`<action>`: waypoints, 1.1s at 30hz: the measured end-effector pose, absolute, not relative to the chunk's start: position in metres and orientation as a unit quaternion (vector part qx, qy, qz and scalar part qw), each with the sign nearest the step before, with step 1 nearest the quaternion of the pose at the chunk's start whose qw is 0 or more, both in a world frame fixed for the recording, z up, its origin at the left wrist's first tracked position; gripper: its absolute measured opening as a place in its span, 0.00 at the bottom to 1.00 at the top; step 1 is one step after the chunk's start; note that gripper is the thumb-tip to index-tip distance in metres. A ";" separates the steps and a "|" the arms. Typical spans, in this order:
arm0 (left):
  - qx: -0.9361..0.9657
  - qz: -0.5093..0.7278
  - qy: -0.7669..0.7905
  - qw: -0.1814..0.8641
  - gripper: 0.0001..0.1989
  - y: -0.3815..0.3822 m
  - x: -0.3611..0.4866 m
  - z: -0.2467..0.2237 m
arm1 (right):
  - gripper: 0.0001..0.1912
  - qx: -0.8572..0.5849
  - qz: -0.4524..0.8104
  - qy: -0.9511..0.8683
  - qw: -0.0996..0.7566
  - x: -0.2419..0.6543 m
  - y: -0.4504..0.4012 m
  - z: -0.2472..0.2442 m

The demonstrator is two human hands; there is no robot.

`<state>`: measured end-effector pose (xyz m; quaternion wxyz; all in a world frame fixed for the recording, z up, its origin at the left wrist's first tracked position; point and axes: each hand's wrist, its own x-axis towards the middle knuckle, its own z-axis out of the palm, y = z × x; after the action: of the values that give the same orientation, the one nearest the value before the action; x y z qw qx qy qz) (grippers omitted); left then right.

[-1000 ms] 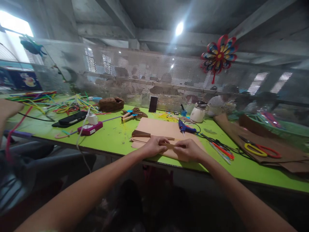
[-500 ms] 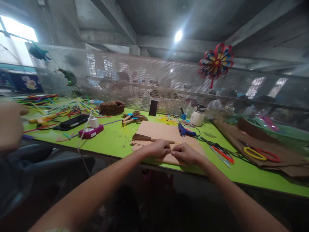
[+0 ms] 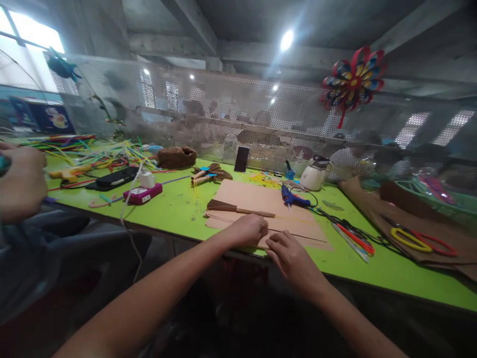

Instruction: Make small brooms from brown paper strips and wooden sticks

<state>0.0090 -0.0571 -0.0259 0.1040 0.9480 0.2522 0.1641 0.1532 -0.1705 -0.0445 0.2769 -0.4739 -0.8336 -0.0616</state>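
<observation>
Sheets of light brown paper [image 3: 249, 191] lie at the front of the green table. My left hand [image 3: 250, 229] is closed, its curled fingers pressed on the near part of the paper. Just right of it, my right hand [image 3: 292, 253] bends its fingers over the paper's front edge, thumb underneath; the fingers look closed on that edge. Exactly what the fingertips pinch is hidden. Beyond both hands, a dark brown pleated paper bundle with a stick-like stem [image 3: 238, 209] rests across the sheets. A blue glue gun [image 3: 294, 197] lies at the paper's far right.
Scissors [image 3: 423, 242] lie on brown paper at the right, near pens [image 3: 354, 239] and a cable. A white jug [image 3: 315, 174] and phone [image 3: 242, 159] stand behind. Leftward are a purple power strip [image 3: 143, 193], pipe cleaners [image 3: 112, 154] and another person's hand [image 3: 24, 181].
My right hand has drawn slightly apart from my left and down toward the paper's front edge. The view has shifted, and the other person's hand at the left has moved.
</observation>
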 end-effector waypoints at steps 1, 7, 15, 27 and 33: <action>0.949 0.160 0.253 0.100 0.10 -0.057 0.009 -0.026 | 0.08 -0.479 -0.060 -0.835 0.266 0.152 -0.173 -0.044; 0.958 0.138 0.251 0.008 0.12 -0.059 0.013 -0.022 | 0.11 -0.503 -0.049 -0.833 0.227 0.152 -0.178 -0.041; 0.944 0.205 0.218 -0.137 0.03 -0.077 0.005 -0.018 | 0.13 -0.510 -0.053 -0.829 0.222 0.151 -0.180 -0.037; 0.952 0.204 0.183 -0.135 0.09 -0.136 -0.024 -0.039 | 0.15 -0.510 -0.047 -0.833 0.208 0.152 -0.181 -0.040; 0.951 0.220 0.189 -0.107 0.09 -0.132 -0.027 -0.041 | 0.17 -0.504 -0.063 -0.835 0.211 0.151 -0.187 -0.045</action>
<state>-0.0268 -0.1323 -0.0415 -0.1072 0.9511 0.1885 0.2200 0.1513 -0.1867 -0.0447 0.2107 -0.5042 -0.8352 -0.0627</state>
